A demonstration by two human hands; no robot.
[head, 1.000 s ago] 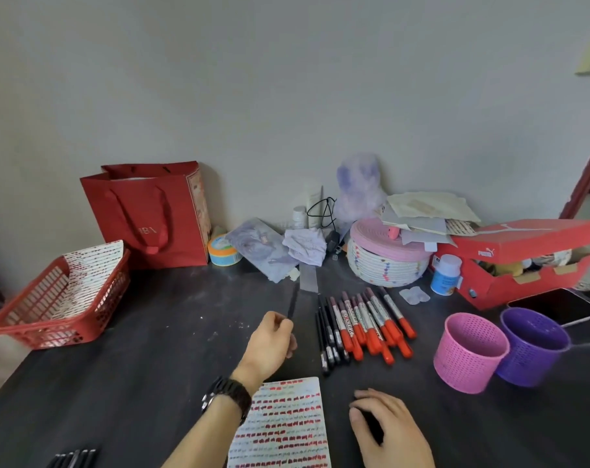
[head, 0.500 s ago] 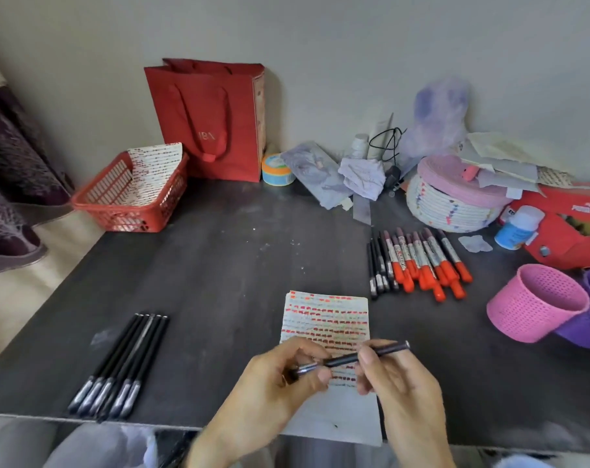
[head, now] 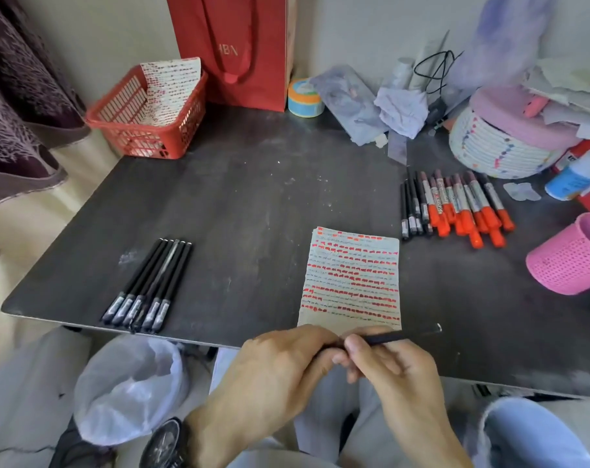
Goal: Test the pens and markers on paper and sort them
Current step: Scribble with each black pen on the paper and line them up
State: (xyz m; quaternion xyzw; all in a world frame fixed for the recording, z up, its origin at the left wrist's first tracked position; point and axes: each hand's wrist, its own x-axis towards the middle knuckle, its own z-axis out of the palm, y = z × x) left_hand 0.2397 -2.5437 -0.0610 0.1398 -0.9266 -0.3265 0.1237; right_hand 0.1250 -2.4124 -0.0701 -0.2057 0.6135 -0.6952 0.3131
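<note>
While both hands meet at the near table edge (head: 219, 342), we grip one black pen (head: 398, 336): left hand (head: 276, 369) curled around its left end, right hand (head: 388, 369) pinching the barrel, just near of the test paper (head: 351, 282).

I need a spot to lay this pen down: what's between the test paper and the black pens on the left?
Only bare table, seen in the head view, between the paper and the black pens.

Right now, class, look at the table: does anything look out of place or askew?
Only slightly: in the left row of black pens, one glossier pen sits skewed, its near end poking past the others.
</note>
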